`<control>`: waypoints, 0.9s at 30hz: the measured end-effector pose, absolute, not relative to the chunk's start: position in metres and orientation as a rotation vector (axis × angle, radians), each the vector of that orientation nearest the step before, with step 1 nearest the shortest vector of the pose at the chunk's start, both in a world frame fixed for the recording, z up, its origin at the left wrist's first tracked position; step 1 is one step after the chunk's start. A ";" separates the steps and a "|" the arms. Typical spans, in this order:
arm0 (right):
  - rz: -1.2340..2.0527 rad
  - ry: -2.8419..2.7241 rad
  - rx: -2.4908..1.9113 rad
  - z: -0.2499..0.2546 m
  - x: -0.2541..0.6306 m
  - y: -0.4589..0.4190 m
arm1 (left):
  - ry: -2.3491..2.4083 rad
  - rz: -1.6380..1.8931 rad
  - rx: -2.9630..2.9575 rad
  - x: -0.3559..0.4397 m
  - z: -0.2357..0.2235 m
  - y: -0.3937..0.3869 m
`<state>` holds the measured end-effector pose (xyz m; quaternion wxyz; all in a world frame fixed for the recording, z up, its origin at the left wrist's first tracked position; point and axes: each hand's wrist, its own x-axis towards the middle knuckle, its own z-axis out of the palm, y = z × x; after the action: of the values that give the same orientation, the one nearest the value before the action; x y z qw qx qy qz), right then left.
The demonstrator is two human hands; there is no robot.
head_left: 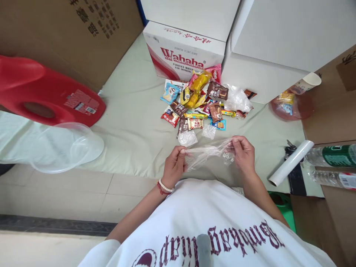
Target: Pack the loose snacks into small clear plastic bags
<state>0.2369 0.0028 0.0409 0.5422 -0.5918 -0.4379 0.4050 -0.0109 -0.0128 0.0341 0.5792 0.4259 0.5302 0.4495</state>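
Clearly, the left hand and right hand each pinch the clear plastic in a closed grip. Wrapped snacks lie beyond at twelve o'clock.

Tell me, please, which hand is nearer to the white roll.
Right: the right hand is a short way left of the white roll; the left hand is farther off, beyond the clear plastic film.

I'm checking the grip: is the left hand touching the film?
Touching: the head view shows the left hand pinching one end of the film between thumb and fingers.
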 end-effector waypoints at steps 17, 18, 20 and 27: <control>0.940 -1.092 -1.338 0.055 0.269 -0.019 | 1.231 1.186 1.347 -0.028 0.036 -0.005; 0.918 -1.166 -1.331 0.053 0.265 -0.021 | 1.225 1.237 1.296 -0.023 0.035 -0.002; 0.868 -1.263 -1.286 0.052 0.257 -0.025 | 1.234 1.336 1.088 -0.013 0.033 0.002; 1.023 -1.482 -1.260 0.065 0.276 -0.039 | 1.399 1.548 1.008 -0.009 0.020 -0.007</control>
<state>0.2756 -0.0386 0.0648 0.4547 -0.5106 -0.6005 0.4146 -0.0086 -0.0066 0.0202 0.4005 0.3987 0.5531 0.6122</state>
